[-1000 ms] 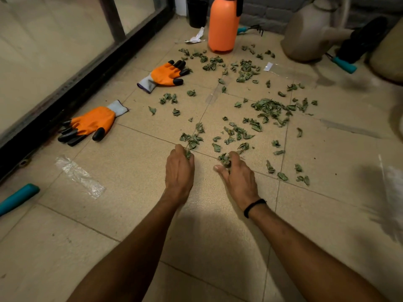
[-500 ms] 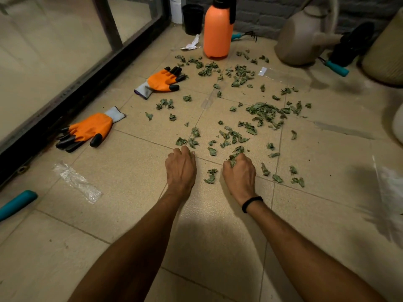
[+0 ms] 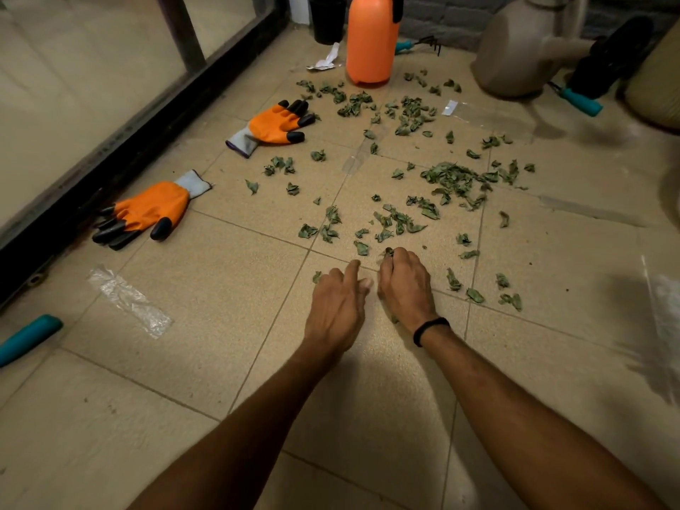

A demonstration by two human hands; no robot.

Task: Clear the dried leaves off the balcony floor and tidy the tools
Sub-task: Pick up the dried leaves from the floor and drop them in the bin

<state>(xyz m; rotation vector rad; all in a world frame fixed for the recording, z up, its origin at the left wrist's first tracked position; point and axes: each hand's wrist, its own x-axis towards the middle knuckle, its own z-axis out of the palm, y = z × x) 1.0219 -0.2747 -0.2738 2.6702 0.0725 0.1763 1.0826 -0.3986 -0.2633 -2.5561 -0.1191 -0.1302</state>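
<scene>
Dried green leaves [image 3: 452,178] on beige tiled floor [image 3: 220,288]
Some are gripped in the right hand's [image 3: 404,285] curled fingers; the left hand's [image 3: 338,307] fingers are loosely spread.

Balcony floor items, counted.
Two orange gloves [image 3: 147,211] at left, one orange spray bottle [image 3: 371,38] far, one watering can [image 3: 522,49], three teal-handled tools [image 3: 29,338], leaves [image 3: 452,178] beyond counting.

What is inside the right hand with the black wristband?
The right hand is curled round dried leaves, and a few poke out at its far edge. How many it holds is hidden inside the fist.
</scene>
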